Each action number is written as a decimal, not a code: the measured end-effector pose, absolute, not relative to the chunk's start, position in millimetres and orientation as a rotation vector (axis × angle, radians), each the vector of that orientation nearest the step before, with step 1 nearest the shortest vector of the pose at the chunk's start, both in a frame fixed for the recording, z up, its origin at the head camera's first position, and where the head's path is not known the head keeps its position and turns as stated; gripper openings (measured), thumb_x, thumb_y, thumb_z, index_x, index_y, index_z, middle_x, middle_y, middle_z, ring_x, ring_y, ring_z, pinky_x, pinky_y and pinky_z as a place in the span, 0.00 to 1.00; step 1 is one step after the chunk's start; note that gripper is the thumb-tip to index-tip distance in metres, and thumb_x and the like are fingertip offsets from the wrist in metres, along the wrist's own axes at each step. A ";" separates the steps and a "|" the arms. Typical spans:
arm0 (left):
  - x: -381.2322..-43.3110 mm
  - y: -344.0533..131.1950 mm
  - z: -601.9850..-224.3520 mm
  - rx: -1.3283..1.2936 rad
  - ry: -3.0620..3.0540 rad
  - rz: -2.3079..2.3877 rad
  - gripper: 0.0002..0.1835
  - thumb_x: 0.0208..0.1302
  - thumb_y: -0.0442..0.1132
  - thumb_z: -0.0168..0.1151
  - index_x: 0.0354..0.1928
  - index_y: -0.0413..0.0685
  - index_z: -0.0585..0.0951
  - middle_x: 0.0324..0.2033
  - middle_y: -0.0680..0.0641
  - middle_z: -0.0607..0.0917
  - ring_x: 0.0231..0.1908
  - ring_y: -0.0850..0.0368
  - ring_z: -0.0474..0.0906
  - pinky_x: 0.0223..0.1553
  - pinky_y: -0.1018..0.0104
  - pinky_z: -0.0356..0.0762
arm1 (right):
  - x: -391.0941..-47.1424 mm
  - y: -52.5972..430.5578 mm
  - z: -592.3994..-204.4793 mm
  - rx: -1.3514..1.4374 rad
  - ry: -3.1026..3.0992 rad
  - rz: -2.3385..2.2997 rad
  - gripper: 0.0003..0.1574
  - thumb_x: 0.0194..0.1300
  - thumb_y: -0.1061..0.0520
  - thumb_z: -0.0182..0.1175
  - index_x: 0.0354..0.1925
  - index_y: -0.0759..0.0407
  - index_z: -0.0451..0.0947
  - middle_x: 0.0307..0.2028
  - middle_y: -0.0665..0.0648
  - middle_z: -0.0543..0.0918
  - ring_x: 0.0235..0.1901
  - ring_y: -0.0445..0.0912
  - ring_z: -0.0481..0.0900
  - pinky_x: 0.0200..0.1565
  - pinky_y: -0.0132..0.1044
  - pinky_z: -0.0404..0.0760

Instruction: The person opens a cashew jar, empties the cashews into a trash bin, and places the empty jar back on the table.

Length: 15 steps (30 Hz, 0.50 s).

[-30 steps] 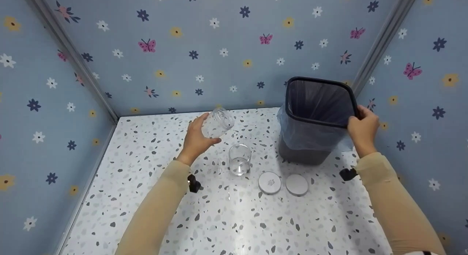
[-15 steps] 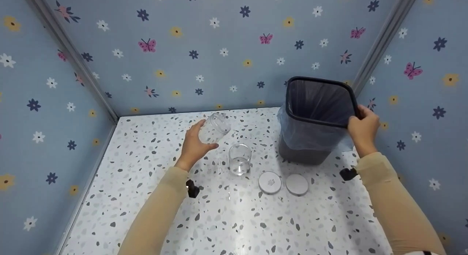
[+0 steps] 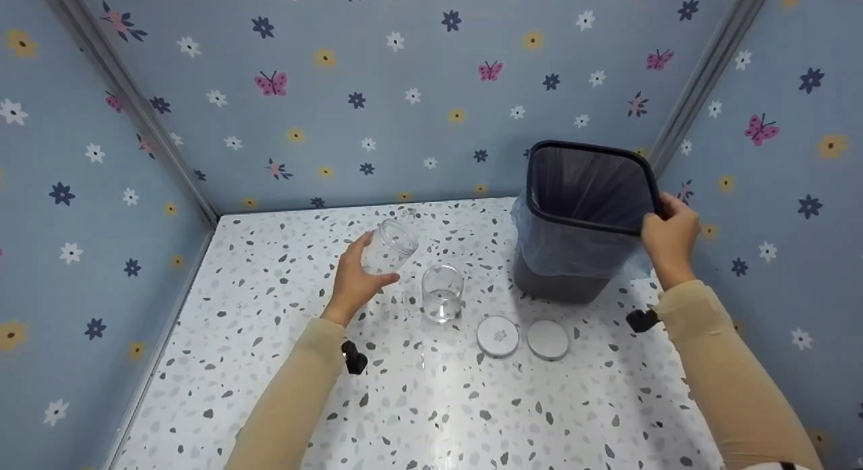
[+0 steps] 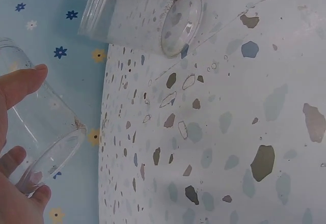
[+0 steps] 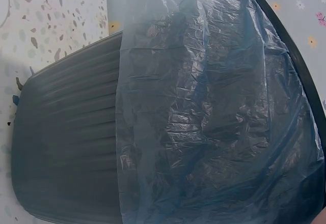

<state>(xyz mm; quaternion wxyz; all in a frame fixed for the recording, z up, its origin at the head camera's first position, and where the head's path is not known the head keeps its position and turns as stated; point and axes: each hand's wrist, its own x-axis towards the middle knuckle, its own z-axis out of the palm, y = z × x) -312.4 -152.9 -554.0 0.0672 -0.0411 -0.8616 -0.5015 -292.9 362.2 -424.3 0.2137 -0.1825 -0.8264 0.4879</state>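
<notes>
My left hand (image 3: 354, 281) grips a clear jar (image 3: 390, 247), lidless and tilted, its mouth toward the upper right. Thumb and fingers spread round the sides of this jar (image 4: 46, 107) in the left wrist view. A second clear jar (image 3: 442, 293) stands upright just to the right of it, also without a lid. With my right hand (image 3: 671, 237) I hold the right side of the black rim of a grey trash bin (image 3: 563, 289). A bluish plastic liner (image 5: 178, 107) hangs over the bin's outside; only a sliver of that hand shows in the right wrist view.
Two round white lids (image 3: 497, 336) lie side by side in front of the bin. The speckled white table (image 3: 270, 389) meets flower-patterned walls (image 3: 404, 133) at the back and sides. Black wrist cameras (image 3: 354, 359) stick out from both sleeves.
My left hand has come down and slightly left with the jar, toward me. The right hand, the bin, the standing jar and the lids have stayed put.
</notes>
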 end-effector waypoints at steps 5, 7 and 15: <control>-310.3 -154.8 -562.4 -0.093 -2.585 -1.550 0.55 0.57 0.38 0.85 0.84 0.47 0.63 0.79 0.38 0.70 0.80 0.35 0.63 0.81 0.36 0.61 | -293.4 362.5 -424.5 -0.511 -2.291 1.355 0.37 0.75 0.65 0.46 0.79 0.63 0.69 0.72 0.66 0.79 0.72 0.55 0.78 0.73 0.46 0.77; -309.5 -155.5 -564.8 -0.078 -2.580 -1.568 0.55 0.58 0.38 0.85 0.84 0.48 0.63 0.80 0.39 0.70 0.80 0.36 0.63 0.82 0.37 0.61 | -293.5 362.7 -424.7 -0.512 -2.292 1.353 0.37 0.75 0.65 0.46 0.79 0.63 0.69 0.72 0.66 0.79 0.72 0.55 0.78 0.73 0.46 0.77; -307.5 -157.7 -577.0 -0.017 -2.610 -1.578 0.57 0.60 0.40 0.84 0.86 0.45 0.59 0.80 0.38 0.68 0.81 0.38 0.61 0.82 0.38 0.60 | -294.3 363.7 -425.3 -0.505 -2.284 1.340 0.37 0.74 0.66 0.46 0.78 0.64 0.71 0.71 0.67 0.80 0.70 0.56 0.78 0.71 0.45 0.77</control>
